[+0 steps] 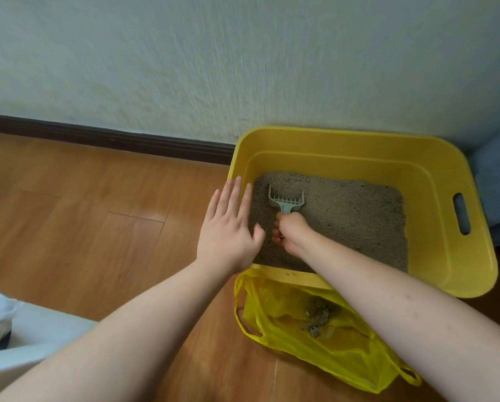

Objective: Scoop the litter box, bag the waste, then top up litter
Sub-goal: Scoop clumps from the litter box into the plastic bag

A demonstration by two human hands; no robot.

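With the scoop (286, 200) gripped in the right hand (293, 232) and the open left hand (228, 227) steadying the litter box (434, 169), the litter (344, 216) is best sifted slowly.

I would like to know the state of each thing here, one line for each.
litter box: uncovered, partly filled with litter.
scoop: in the litter, held by its handle.
yellow bag: open on the floor, some clumps inside.
right hand: closed on the scoop.
left hand: open, flat, at the box's left rim.

— What sort of place?
— A home: wood-plank floor (83, 213) at left, dark baseboard (106, 137) under a pale textured wall (243, 59), a yellow litter box (434, 181) at right.
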